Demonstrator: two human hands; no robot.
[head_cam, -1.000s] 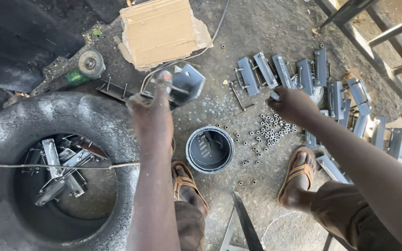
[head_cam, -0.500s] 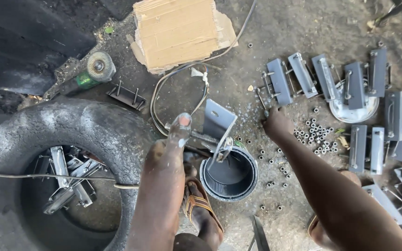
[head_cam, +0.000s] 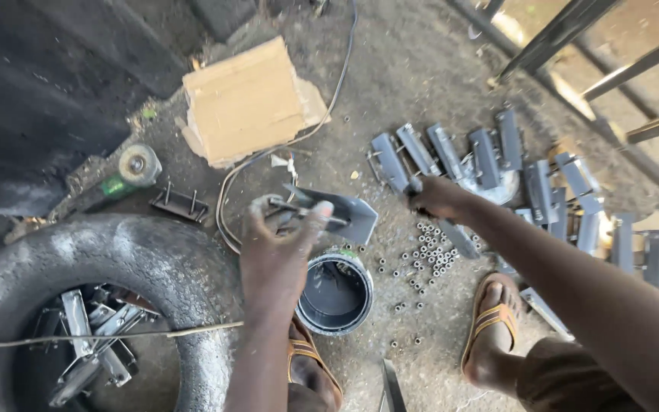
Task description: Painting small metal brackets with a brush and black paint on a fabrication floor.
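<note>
— What did the left hand (head_cam: 280, 244) have, from the head view?

— A grey bent metal bracket (head_cam: 337, 214), held up over the ground just above the small dark pot (head_cam: 335, 294). The fingers (head_cam: 316, 217) were clamped on its near edge, thumb side curled round a thin rod or pin on it.

— How would you say it handled?

— Stiff plate steel, I judged; rigid, with some heft for its size, and hard corners. Not fragile. The surface looked painted or dusty rather than oily, so probably not slippery. The flat flange seemed the sound place to grip, away from the sharp bent corner.

— And the right hand (head_cam: 436, 197)?

— Stretched out farther right, down at the near end of the row of grey brackets (head_cam: 490, 156) laid on the ground. Its fingers looked closed on the end of one, but the blur kept me from being sure, so I couldn't tell.

— What lay around?

— Bare dusty concrete floor (head_cam: 406, 76), no worktop at all. A scatter of small nuts (head_cam: 429, 259) sat between the pot and the row. To the left was a big old tyre (head_cam: 139, 267) with more metal pieces piled in its hollow, a wire across it. Far from the person lay a flat piece of cardboard (head_cam: 245, 103), a cable looping past it, and an angle grinder (head_cam: 127, 172) to the far left. Dark metal bars stood at the far right. Sandalled feet were planted either side of the pot.
</note>
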